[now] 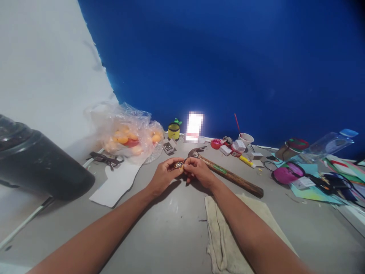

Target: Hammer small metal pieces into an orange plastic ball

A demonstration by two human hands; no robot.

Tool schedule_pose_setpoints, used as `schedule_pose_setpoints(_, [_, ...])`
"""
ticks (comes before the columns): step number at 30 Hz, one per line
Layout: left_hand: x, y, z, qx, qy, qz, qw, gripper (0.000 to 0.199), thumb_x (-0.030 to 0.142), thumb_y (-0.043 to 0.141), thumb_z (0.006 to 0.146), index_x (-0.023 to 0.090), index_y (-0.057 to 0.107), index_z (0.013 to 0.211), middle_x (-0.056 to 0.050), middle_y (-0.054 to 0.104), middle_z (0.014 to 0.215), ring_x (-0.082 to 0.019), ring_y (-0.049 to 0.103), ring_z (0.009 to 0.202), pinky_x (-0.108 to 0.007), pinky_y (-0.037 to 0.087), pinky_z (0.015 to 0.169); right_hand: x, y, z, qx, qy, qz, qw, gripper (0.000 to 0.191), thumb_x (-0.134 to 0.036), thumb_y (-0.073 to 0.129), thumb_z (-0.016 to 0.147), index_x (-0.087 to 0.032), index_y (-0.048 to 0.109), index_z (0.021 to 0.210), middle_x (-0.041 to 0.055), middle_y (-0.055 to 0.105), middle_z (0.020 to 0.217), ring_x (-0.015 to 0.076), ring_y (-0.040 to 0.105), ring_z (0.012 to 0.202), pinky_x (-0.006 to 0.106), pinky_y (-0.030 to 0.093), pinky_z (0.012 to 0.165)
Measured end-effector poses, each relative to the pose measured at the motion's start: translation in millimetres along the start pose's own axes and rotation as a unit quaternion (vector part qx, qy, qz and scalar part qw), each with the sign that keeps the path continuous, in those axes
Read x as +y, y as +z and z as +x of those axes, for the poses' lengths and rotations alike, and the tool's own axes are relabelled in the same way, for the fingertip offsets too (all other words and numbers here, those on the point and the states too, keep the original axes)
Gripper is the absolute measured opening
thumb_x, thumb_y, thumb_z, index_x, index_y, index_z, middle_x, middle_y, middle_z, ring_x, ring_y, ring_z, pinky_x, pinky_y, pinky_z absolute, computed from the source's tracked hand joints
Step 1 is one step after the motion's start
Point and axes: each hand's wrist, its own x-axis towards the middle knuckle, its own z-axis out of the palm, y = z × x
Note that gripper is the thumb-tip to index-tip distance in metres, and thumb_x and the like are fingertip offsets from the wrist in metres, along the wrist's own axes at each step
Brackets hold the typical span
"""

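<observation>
Between my two hands, above the middle of the grey table (159,228), is a small shiny gold-coloured ornament with pale beads or stones (178,165); its exact kind is unclear. The fingers of my left hand (165,173) are closed around its left side. My right hand (197,171) pinches at its right edge, thumb against it, and the fingertips are partly hidden. Right behind my right hand lies a claw hammer (228,174) with a worn wooden handle. Under my right forearm is a folded cream cloth (219,232).
At the left stand a large dark cylinder (42,163), black glasses (107,160), white paper (118,186) and a plastic bag of orange things (128,133). Behind are a small open box of metal bits (169,146) and a yellow pot (173,131). A paper cup (246,139) and clear bottle (327,146) are right.
</observation>
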Motion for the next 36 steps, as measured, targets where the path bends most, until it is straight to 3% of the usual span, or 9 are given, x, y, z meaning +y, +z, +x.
schedule_pose_setpoints(5, [-0.9, 0.8, 1.9, 0.020, -0.038, -0.058, 0.997, 0.030, 0.030, 0.080, 0.073, 0.015, 0.078, 0.099, -0.003, 0.074, 0.075, -0.015, 0.066, 0.066, -0.029, 0.052, 0.065, 1.0, 2.0, 0.5, -0.004, -0.002, -0.038, 0.999, 0.044, -0.055, 0.086, 0.071, -0.021, 0.060, 0.081, -0.0029, 0.064, 0.067, 0.0119, 0.058, 0.049, 0.025, 0.052, 0.046])
schedule_pose_setpoints(8, [-2.0, 0.3, 4.7, 0.048, -0.048, -0.055, 0.996, 0.033, 0.029, 0.080, 0.071, 0.014, 0.079, 0.101, -0.004, 0.073, 0.076, -0.014, 0.064, 0.064, -0.028, 0.050, 0.063, -2.3, -2.9, 2.0, 0.106, -0.056, -0.163, 0.979, 0.029, -0.048, 0.075, 0.081, -0.021, 0.063, 0.083, -0.0003, 0.067, 0.070, 0.0152, 0.061, 0.057, 0.029, 0.053, 0.056])
schedule_pose_setpoints(10, [-2.0, -0.9, 6.9, 0.062, -0.047, -0.071, 0.994, 0.035, 0.030, 0.081, 0.070, 0.013, 0.079, 0.101, -0.007, 0.074, 0.083, -0.015, 0.066, 0.070, -0.029, 0.052, 0.067, -8.2, -10.4, 1.7, 0.224, -0.102, -0.306, 0.920, 0.019, -0.039, 0.065, 0.089, -0.020, 0.067, 0.086, 0.0038, 0.072, 0.081, 0.0187, 0.066, 0.070, 0.032, 0.054, 0.069])
schedule_pose_setpoints(12, [-0.9, -2.8, 8.5, 0.067, -0.039, -0.100, 0.992, 0.037, 0.033, 0.081, 0.070, 0.013, 0.079, 0.101, -0.009, 0.075, 0.091, -0.016, 0.067, 0.075, -0.031, 0.054, 0.070, -14.8, -19.4, -0.1, 0.302, -0.116, -0.459, 0.827, 0.019, -0.032, 0.060, 0.093, -0.019, 0.072, 0.100, 0.0089, 0.075, 0.100, 0.0233, 0.068, 0.091, 0.036, 0.052, 0.085])
schedule_pose_setpoints(15, [2.4, -5.5, 8.6, 0.048, -0.035, -0.114, 0.992, 0.044, 0.035, 0.082, 0.069, 0.014, 0.076, 0.108, -0.008, 0.074, 0.094, -0.016, 0.066, 0.074, -0.032, 0.054, 0.069, -19.3, -30.0, -3.8, 0.306, -0.063, -0.641, 0.701, 0.031, -0.033, 0.064, 0.096, -0.015, 0.072, 0.120, 0.0172, 0.070, 0.124, 0.0312, 0.062, 0.119, 0.041, 0.046, 0.099])
schedule_pose_setpoints(18, [5.6, -6.3, 6.6, 0.047, -0.036, -0.043, 0.997, 0.051, 0.026, 0.082, 0.066, 0.016, 0.072, 0.116, -0.004, 0.073, 0.086, -0.016, 0.066, 0.071, -0.030, 0.051, 0.069, -16.0, -33.9, -5.6, 0.265, 0.005, -0.719, 0.642, 0.034, -0.041, 0.063, 0.101, -0.013, 0.075, 0.118, 0.0201, 0.068, 0.127, 0.0349, 0.058, 0.123, 0.043, 0.045, 0.099])
schedule_pose_setpoints(26, [3.9, -9.7, 6.9, 0.071, 0.010, 0.096, 0.993, 0.051, 0.028, 0.074, 0.070, 0.017, 0.069, 0.120, 0.003, 0.066, 0.073, -0.015, 0.061, 0.066, -0.031, 0.050, 0.068, -14.1, -35.4, -2.6, 0.211, 0.006, -0.737, 0.643, 0.032, -0.041, 0.060, 0.104, -0.013, 0.072, 0.116, 0.0195, 0.071, 0.125, 0.0325, 0.060, 0.122, 0.041, 0.045, 0.095])
schedule_pose_setpoints(31, [0.9, -16.5, 11.4, 0.091, 0.029, 0.171, 0.981, 0.054, 0.029, 0.074, 0.069, 0.015, 0.072, 0.121, 0.003, 0.066, 0.072, -0.016, 0.059, 0.064, -0.030, 0.048, 0.065, -19.3, -24.3, -2.9, 0.234, 0.012, -0.717, 0.656, 0.028, -0.039, 0.061, 0.105, -0.015, 0.066, 0.120, 0.0157, 0.075, 0.109, 0.0289, 0.070, 0.101, 0.036, 0.044, 0.083])
schedule_pose_setpoints(36, [-1.2, -16.7, 14.8, 0.090, 0.028, 0.147, 0.985, 0.048, 0.030, 0.076, 0.068, 0.014, 0.073, 0.113, 0.002, 0.067, 0.071, -0.015, 0.059, 0.063, -0.029, 0.048, 0.063, -25.3, -11.3, -8.8, 0.295, -0.111, -0.695, 0.646, 0.029, -0.041, 0.058, 0.107, -0.018, 0.065, 0.122, 0.0147, 0.074, 0.108, 0.0280, 0.067, 0.097, 0.034, 0.040, 0.080])
